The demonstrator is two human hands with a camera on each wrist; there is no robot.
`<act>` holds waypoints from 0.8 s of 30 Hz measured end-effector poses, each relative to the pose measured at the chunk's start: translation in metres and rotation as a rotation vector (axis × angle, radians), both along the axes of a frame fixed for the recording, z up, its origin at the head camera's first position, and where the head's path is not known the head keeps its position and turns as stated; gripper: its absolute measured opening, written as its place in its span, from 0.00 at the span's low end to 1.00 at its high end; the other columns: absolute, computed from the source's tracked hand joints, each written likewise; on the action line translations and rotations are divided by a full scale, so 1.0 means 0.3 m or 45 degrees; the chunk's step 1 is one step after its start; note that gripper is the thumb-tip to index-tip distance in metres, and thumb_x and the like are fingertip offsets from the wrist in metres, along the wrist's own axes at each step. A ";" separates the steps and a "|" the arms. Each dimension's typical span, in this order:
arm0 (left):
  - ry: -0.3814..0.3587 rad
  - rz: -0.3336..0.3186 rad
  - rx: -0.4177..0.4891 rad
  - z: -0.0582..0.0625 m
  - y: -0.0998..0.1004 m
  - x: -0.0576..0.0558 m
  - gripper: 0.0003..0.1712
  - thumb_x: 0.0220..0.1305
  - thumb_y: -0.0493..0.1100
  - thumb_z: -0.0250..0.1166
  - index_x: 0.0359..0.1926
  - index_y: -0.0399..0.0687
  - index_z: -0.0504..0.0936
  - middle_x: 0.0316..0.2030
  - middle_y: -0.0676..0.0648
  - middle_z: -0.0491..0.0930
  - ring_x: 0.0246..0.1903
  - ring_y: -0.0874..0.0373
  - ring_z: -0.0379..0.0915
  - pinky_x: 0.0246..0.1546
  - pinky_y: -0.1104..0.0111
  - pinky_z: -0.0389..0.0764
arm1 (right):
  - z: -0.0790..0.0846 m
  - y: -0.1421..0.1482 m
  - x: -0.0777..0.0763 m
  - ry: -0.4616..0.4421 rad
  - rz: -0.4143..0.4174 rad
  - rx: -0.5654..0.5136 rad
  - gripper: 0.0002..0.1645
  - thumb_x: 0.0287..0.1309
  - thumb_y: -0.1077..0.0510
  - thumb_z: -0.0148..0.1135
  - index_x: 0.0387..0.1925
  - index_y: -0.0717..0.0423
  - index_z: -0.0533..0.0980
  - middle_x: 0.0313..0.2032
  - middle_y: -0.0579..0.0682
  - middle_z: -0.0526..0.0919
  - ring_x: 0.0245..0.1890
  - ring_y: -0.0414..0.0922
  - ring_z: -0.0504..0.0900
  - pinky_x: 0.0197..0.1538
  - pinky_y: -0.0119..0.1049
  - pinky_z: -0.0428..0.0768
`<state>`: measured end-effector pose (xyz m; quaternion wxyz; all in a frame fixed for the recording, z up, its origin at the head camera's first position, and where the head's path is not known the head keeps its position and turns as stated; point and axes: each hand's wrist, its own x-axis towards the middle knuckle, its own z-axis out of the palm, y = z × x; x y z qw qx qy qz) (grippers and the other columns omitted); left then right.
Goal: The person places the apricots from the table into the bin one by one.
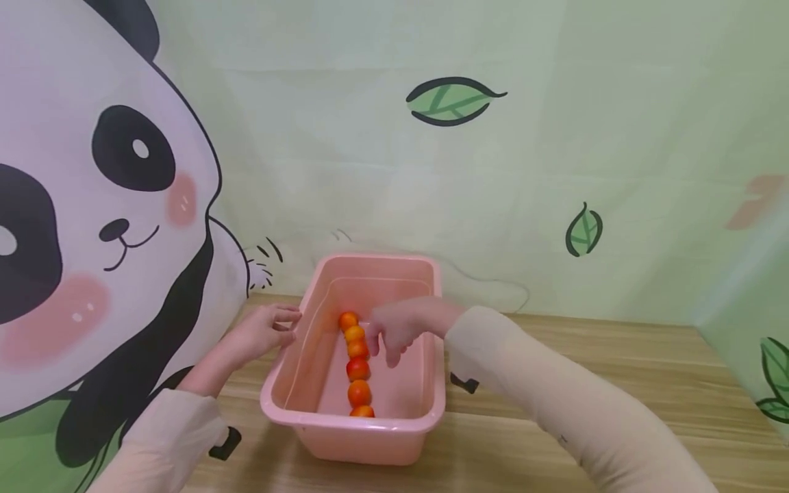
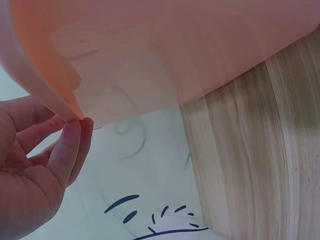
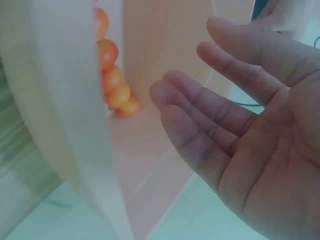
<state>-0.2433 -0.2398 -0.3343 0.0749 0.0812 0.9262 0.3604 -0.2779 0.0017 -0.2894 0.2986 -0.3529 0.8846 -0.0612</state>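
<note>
A pink plastic basin stands on the wooden table. Along its floor runs a line of several small round orange and red fruits, tomato-like in look, lying close together from the far end to the near wall. On the basin's left rim, my left hand pinches the edge; in the left wrist view its fingertips meet at the lip. Over the inside of the basin, just right of the fruits, hangs my right hand. The right wrist view shows its fingers loosely bent, with nothing held.
The wooden tabletop extends to the right of the basin. Behind it hangs a pale green backdrop with leaves, and a large panda is printed at the left. A thin cord shows against the backdrop behind the basin.
</note>
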 end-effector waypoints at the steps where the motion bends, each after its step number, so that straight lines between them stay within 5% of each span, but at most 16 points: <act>1: -0.004 0.001 0.003 0.000 0.000 0.000 0.24 0.57 0.32 0.54 0.56 0.28 0.66 0.57 0.31 0.64 0.50 0.38 0.69 0.43 0.57 0.78 | 0.001 0.010 -0.003 0.009 0.003 -0.001 0.10 0.42 0.57 0.68 0.28 0.42 0.76 0.32 0.43 0.77 0.31 0.42 0.75 0.35 0.29 0.78; 8: 0.015 -0.004 0.014 -0.008 -0.005 -0.006 0.24 0.57 0.32 0.54 0.56 0.27 0.66 0.57 0.31 0.64 0.49 0.38 0.70 0.43 0.58 0.78 | 0.005 0.110 -0.016 0.014 -0.076 -0.110 0.09 0.45 0.59 0.66 0.31 0.46 0.76 0.32 0.46 0.78 0.33 0.42 0.74 0.36 0.30 0.77; 17: 0.038 -0.020 0.048 -0.018 -0.020 -0.015 0.24 0.56 0.32 0.56 0.55 0.26 0.67 0.56 0.30 0.65 0.49 0.38 0.70 0.42 0.59 0.79 | 0.031 0.303 -0.047 0.110 -0.007 -0.308 0.10 0.48 0.57 0.59 0.34 0.54 0.76 0.29 0.46 0.77 0.31 0.40 0.73 0.34 0.30 0.74; 24: 0.050 -0.059 0.061 -0.018 -0.056 -0.016 0.24 0.57 0.38 0.57 0.55 0.30 0.69 0.55 0.32 0.67 0.47 0.40 0.72 0.42 0.58 0.79 | 0.041 0.473 -0.083 0.225 -0.170 -0.389 0.11 0.52 0.57 0.55 0.37 0.55 0.76 0.33 0.47 0.78 0.35 0.41 0.74 0.39 0.35 0.75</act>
